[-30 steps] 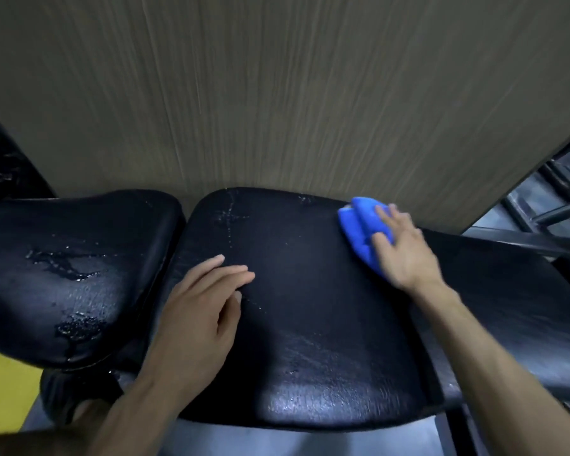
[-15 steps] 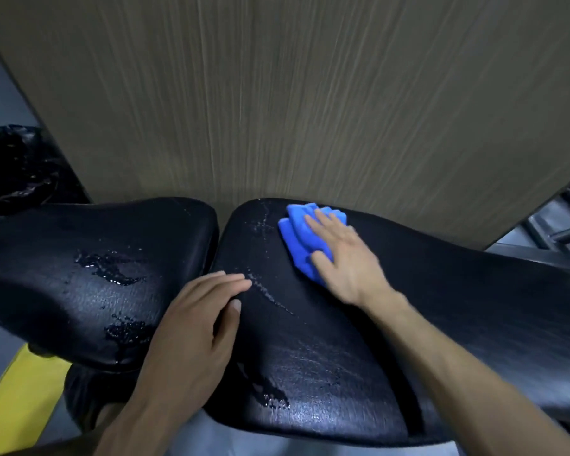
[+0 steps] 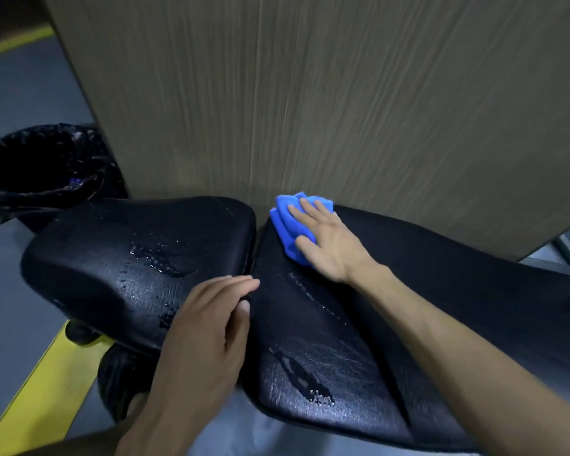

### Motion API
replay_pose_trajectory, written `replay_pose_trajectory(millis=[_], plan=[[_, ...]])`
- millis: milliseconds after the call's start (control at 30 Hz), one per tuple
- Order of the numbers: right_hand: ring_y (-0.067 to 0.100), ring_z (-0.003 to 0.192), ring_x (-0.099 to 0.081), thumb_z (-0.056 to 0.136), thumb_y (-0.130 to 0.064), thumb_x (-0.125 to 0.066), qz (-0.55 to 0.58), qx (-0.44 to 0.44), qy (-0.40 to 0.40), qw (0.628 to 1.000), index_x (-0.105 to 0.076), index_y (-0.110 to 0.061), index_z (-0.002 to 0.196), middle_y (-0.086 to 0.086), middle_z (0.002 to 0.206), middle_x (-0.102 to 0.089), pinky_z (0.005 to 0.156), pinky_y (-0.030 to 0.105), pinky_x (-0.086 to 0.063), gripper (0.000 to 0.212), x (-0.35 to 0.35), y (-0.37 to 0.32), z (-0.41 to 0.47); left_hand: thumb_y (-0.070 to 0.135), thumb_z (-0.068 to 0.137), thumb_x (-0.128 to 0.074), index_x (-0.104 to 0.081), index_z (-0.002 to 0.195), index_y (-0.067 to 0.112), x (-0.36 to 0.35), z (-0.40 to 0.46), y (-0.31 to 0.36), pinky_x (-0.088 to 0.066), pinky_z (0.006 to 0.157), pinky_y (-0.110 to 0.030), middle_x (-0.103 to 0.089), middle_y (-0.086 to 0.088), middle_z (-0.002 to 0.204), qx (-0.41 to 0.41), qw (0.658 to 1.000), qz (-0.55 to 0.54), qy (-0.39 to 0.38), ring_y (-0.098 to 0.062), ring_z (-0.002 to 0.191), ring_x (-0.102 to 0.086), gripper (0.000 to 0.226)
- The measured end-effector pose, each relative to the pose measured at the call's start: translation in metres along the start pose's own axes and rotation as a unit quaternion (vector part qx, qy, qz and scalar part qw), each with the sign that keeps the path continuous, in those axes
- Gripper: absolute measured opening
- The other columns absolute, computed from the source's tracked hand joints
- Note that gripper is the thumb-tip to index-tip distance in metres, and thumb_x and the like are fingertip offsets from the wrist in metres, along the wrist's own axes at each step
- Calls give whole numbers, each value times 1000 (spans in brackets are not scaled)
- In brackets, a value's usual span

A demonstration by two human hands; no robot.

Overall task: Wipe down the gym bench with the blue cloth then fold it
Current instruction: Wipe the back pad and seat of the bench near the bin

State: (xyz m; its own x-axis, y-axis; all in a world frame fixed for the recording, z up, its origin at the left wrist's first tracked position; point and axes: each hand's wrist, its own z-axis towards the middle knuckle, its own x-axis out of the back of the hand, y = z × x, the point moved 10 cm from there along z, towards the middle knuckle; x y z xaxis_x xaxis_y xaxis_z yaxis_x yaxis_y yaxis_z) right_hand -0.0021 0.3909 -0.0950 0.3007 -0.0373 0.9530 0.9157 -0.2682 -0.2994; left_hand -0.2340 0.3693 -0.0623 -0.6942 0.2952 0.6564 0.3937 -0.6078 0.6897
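No text, label, brand, number or sign could be read anywhere: the black bench pads [image 3: 139, 258], the blue cloth [image 3: 288, 222] and the wood-grain panel [image 3: 343, 110] all showed none.

right hand [image 3: 326, 245] has swept blue cloth [image 3: 290, 222] leftward to the pad's [image 3: 441, 291] far-left corner

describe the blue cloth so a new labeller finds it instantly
Find the wood-grain panel standing behind the two black bench pads. On the right pad, at its far left corner by the gap, the right hand presses flat on the blue cloth. It is bunched and the only bright blue thing among black vinyl.
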Motion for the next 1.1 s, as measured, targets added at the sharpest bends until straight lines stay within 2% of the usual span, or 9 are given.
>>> replay_pose_trajectory(millis=[100,233,367,433,533,633,733,967,1100], plan=[[12,154,-8,81,-53,-24,10,3,12,1000,-32,-25,156,-4,166,-17,125,40,-11,80,14,33,-40,34,99,-40,-64,127,28,8,0,-9,-36,107,-25,-56,29,122,23,999,23,5,-2,130,-44,38],[20,154,-12,88,-45,-29,-5,-134,62,989,-31,-19,156,3,166,-19,124,38,-13,73,34,97,-43,40,99,-34,-61,129,33,13,-5,-10,-33,105,-21,-37,49,116,14,999,37,2,8,130,-34,41],[36,137,-38,85,-49,-16,-22,-196,69,978,-46,-16,143,15,144,-48,114,45,-27,73,29,91,20,36,99,-38,-63,126,30,18,-9,-13,-37,104,-25,-50,33,117,14,999,33,12,-3,131,-42,38],[31,128,-45,75,-52,-9,-21,-167,49,984,-51,-22,138,10,136,-56,111,43,-30,82,19,60,53,33,98,-39,-64,125,29,24,-9,-16,-36,104,-22,-51,29,116,24,999,24,23,-4,131,-44,37],[27,147,-27,82,-46,-17,-40,-62,9,997,-40,-23,151,11,159,-35,120,37,-12,76,-4,-12,55,26,97,-44,-66,123,26,32,-8,-17,-34,103,-17,-50,27,113,37,998,22,48,-6,127,-47,34],[23,154,-9,83,-46,-23,-16,86,-2,996,-33,-23,155,5,166,-18,121,28,5,76,-18,-72,-18,23,96,-45,-67,121,23,35,-5,-12,-35,105,-21,-55,23,113,35,997,19,59,-9,124,-50,34],[9,154,-3,82,-40,-31,30,168,-48,984,-29,-31,156,-9,166,-13,124,30,2,74,-23,-75,-85,21,96,-44,-68,120,23,33,-4,-11,-36,106,-25,-64,16,115,34,998,15,60,-9,122,-51,34],[18,154,-9,90,-40,-28,-7,-40,30,999,-31,-22,156,1,167,-15,122,33,-8,68,0,-17,-12,28,95,-37,-68,119,26,34,-22,-13,-33,104,-18,-60,22,113,41,997,30,50,-5,124,-48,40],[18,154,-7,82,-48,-19,-30,110,12,993,-28,-23,157,0,166,-14,123,34,-1,80,-27,-83,-68,24,93,-39,-70,116,22,34,-26,-13,-31,102,-15,-69,11,114,38,998,36,47,-10,121,-50,39]])
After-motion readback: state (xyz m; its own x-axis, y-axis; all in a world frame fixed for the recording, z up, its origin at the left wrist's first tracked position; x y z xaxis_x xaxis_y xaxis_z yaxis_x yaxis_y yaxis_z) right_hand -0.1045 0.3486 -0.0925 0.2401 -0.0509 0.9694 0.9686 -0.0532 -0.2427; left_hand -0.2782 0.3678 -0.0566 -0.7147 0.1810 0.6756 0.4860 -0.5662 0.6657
